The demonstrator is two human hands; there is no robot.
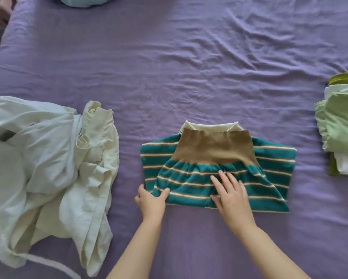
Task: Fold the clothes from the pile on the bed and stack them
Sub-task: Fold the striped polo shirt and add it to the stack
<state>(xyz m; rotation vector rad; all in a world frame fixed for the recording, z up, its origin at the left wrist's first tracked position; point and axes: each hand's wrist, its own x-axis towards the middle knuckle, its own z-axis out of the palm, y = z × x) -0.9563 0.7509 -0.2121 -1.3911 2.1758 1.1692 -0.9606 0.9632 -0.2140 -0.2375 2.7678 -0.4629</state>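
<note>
Striped shirt [217,174] mid-bed [169,67], folded. Left hand [151,200] pinches its near-left corner; right hand [232,195] pressed flat on it, fingers spread. Pile [50,178] left of shirt, stack [342,125] right.

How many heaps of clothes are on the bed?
3: a messy white pile on the left, a striped top being folded in the middle, and a folded green stack at the right edge. The frame cuts off part of the stack, so more may be hidden.
</note>
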